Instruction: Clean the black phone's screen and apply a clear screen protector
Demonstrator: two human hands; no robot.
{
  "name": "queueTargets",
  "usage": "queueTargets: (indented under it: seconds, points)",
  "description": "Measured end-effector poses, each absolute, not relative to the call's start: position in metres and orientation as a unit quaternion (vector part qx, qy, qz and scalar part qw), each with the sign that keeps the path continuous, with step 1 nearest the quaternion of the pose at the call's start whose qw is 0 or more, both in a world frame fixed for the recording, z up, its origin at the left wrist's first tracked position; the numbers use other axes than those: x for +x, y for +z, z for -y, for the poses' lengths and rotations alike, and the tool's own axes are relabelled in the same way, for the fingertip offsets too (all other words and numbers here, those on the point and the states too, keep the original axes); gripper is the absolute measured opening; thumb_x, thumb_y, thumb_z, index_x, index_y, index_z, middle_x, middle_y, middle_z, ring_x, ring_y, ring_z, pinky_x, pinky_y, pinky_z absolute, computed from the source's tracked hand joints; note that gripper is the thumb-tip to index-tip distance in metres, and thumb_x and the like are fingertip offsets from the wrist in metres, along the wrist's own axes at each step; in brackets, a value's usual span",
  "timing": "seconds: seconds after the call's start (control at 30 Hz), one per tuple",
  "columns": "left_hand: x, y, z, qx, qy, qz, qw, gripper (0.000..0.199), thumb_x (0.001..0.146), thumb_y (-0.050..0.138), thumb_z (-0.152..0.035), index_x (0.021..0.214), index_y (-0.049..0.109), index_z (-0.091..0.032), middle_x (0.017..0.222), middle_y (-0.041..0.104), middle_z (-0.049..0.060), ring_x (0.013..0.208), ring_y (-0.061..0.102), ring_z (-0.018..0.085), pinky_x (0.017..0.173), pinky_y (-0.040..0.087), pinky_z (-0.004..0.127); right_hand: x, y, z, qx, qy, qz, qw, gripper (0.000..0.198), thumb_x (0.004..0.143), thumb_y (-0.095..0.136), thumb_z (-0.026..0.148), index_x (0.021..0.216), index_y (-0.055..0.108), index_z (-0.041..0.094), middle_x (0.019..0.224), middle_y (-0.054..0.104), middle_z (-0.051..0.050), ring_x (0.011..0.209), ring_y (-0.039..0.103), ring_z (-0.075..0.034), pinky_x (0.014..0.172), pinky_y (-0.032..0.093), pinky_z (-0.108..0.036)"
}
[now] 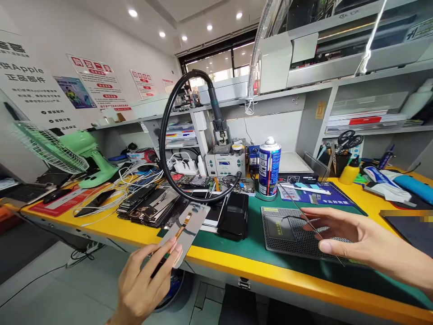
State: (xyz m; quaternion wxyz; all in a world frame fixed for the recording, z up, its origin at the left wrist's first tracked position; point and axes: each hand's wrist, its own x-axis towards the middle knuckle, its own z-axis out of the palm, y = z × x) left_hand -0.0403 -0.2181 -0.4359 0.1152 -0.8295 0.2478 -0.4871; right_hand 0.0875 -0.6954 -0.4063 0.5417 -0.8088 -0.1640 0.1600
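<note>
My left hand (145, 275) is closed on a phone screen panel (198, 219), its silvery back facing up with an orange-brown flex cable along it. The panel is tilted over the front edge of the bench. My right hand (365, 237) has its thumb and fingers around a thin flat sheet (304, 217), seen almost edge-on, so its kind is unclear. That sheet is above a grey perforated plate (270, 243) lying on the green mat (250, 251). Between the hands lies a black phone-shaped block (233, 216).
Stacked phone parts (149, 205) lie left of the mat. A black hose (163, 122) loops up from a soldering or hot-air station (226, 164). A blue spray can (269, 168) stands behind the plate. A green fan (96, 158) and white cables (130, 180) occupy the left end.
</note>
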Motion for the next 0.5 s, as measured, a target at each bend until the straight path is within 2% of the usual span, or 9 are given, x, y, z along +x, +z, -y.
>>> queueTargets:
  seconds: [0.23, 0.37, 0.5]
  points:
    - [-0.024, -0.449, 0.208, -0.837, -0.499, -0.190, 0.122, 0.046, 0.078, 0.071, 0.007, 0.118, 0.071, -0.016, 0.108, 0.079, 0.010, 0.090, 0.065, 0.026, 0.078, 0.056, 0.042, 0.088, -0.402, 0.679, -0.813, 0.133, 0.192, 0.534, 0.066, 0.071, 0.085, 0.049, 0.133, 0.066, 0.040, 0.134, 0.068, -0.005, 0.118, 0.066, -0.035, 0.091, 0.062, -0.035]
    - [0.001, -0.458, 0.209, -0.854, -0.480, -0.177, 0.100, 0.044, 0.084, 0.064, 0.005, 0.122, 0.068, -0.017, 0.116, 0.076, 0.011, 0.098, 0.065, 0.026, 0.085, 0.057, 0.043, 0.084, -0.396, 0.671, -0.815, 0.099, 0.190, 0.539, 0.064, 0.065, 0.087, 0.049, 0.127, 0.072, 0.039, 0.130, 0.070, -0.006, 0.111, 0.070, -0.038, 0.084, 0.065, -0.038]
    - [0.017, -0.462, 0.213, -0.875, -0.449, -0.164, 0.070, 0.044, 0.088, 0.058, 0.004, 0.126, 0.066, -0.016, 0.122, 0.073, 0.012, 0.103, 0.063, 0.027, 0.090, 0.057, 0.044, 0.086, -0.409, 0.681, -0.817, 0.078, 0.176, 0.543, 0.066, 0.062, 0.089, 0.047, 0.125, 0.072, 0.041, 0.131, 0.070, -0.006, 0.113, 0.069, -0.039, 0.085, 0.064, -0.038]
